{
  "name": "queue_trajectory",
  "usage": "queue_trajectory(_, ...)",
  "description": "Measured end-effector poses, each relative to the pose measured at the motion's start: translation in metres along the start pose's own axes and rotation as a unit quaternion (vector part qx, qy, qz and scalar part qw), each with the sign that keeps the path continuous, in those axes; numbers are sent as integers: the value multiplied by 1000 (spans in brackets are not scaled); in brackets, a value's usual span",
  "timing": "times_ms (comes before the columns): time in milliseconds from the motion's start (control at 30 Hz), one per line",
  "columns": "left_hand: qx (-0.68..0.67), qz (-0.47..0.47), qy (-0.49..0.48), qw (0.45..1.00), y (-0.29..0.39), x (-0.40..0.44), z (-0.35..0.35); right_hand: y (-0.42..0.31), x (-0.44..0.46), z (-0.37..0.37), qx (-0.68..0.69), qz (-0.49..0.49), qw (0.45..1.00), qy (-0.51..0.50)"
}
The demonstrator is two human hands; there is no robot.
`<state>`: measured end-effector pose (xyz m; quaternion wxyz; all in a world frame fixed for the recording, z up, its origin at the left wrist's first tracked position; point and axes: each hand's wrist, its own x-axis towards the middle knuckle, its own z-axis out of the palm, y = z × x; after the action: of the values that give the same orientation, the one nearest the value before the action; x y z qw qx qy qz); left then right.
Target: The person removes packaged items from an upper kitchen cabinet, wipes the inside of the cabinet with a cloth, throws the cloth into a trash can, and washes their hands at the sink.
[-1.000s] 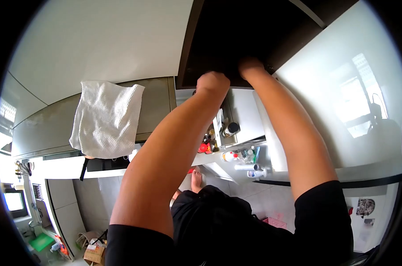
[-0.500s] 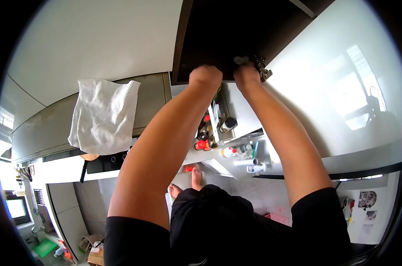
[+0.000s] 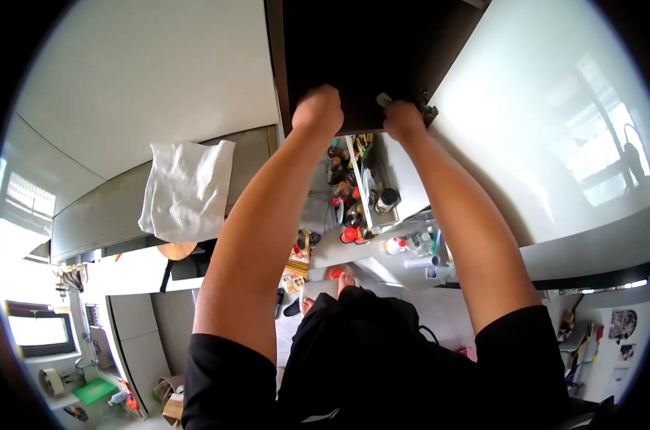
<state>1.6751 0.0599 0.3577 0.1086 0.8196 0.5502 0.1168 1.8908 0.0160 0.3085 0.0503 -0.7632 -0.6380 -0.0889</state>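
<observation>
Both arms reach up into an open wall cabinet (image 3: 371, 50) with a dark interior. My left hand (image 3: 319, 109) is closed in a fist at the cabinet's lower left front, near its side panel; whatever it may hold is hidden. At the lower right my right hand (image 3: 404, 120) is closed on a small pale, whitish thing (image 3: 384, 99) that pokes out past the fingers; its kind is unclear. Right beside that hand is a metal hinge (image 3: 428, 112), where the glossy white door (image 3: 547, 136) swings wide open.
A white cloth (image 3: 189, 190) hangs over the grey range hood (image 3: 250, 154) on the left. Below my arms are several bottles, among them a red-capped one (image 3: 349, 234), a black-lidded jar (image 3: 387, 200) and a white bottle (image 3: 394, 246). A round wooden board (image 3: 177, 251) lies left.
My left hand has moved up and left, away from my right hand. My right hand stays near the hinge with the pale thing. The whole view has shifted slightly.
</observation>
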Motion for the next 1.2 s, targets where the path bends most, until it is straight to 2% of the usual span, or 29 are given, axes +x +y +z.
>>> queue_trajectory(67, -218, -16, 51, 975, 10, -18, -11, -13, -5, -16, -13, 24, 999, -32)
queue_trajectory(100, -288, -23, 67, 955, 13, -19, -9, -21, -7, -28, -30, 50, 996, -63)
queue_trajectory(133, -287, -28, 69, 955, 18, -24, -6, -25, -6, -34, -29, 44, 997, -64)
queue_trajectory(167, -386, -78, 112, 912, 26, -29, -4, -27, -2, -38, -40, 40, 993, -101)
queue_trajectory(200, -480, -128, 153, 854, 34, -37, 0, -30, 0, -41, -52, 35, 988, -138)
queue_trajectory(233, -573, -130, 201, 784, 45, -53, 0, -29, -2, -43, -52, 29, 988, -139)
queue_trajectory(267, -690, -151, 191, 681, 48, -55, 22, -26, -4, -46, -42, 19, 992, -120)
queue_trajectory(333, -827, -172, 151, 514, 53, -90, 40, -28, -4, -46, -35, 5, 994, -103)
queue_trajectory(433, -881, -279, 94, 370, 29, -111, 111, -31, 3, -31, -50, 70, 990, -109)
queue_trajectory(467, -881, -281, 96, 367, 20, -116, 121, -37, 1, -35, -52, 66, 990, -111)
queue_trajectory(533, -902, -311, 65, 293, 7, -119, 137, -44, 1, -43, -11, 73, 989, -131)
queue_trajectory(600, -913, -292, 51, 279, 2, -111, 150, -47, 6, -33, 2, 68, 991, -118)
queue_trajectory(667, -940, -260, 39, 217, 4, -100, 150, -53, 7, -32, 15, 64, 992, -105)
queue_trajectory(733, -946, -254, 46, 196, 11, -88, 143, -72, 6, -31, 53, 0, 992, -115)
queue_trajectory(767, -951, -246, 54, 178, 12, -83, 139, -90, 4, -38, 83, 10, 988, -133)
queue_trajectory(800, -951, -247, 55, 180, 10, -78, 141, -108, 3, -43, 115, 22, 981, -152)
queue_trajectory(867, -972, -171, 53, 154, 7, -70, 145, -135, 11, -32, 162, 18, 980, -118)
queue_trajectory(900, -971, -172, 65, 153, 7, -66, 146, -143, 16, -28, 164, 21, 979, -119)
queue_trajectory(967, -971, -170, 70, 151, 4, -63, 143, -154, 31, -18, 126, -77, 984, -97)
queue_trajectory(1000, -972, -169, 75, 145, 2, -61, 142, -150, 36, -14, 128, -77, 984, -97)
queue_trajectory(1033, -972, -170, 76, 145, 2, -61, 138, -143, 40, -5, 343, -19, 930, -133)
queue_trajectory(1067, -966, -191, 87, 149, 0, -61, 134, -138, 40, -6, 539, 40, 825, -165)
queue_trajectory(1100, -960, -212, 99, 153, -1, -61, 131, -129, 38, -8, 634, 81, 758, -129)
queue_trajectory(1133, -959, -214, 103, 152, -4, -60, 132, -122, 35, -27, 643, 101, 754, -86)
queue_trajectory(1200, -965, -189, 104, 151, -11, -59, 138, -95, 59, -22, 506, 97, 857, 20)
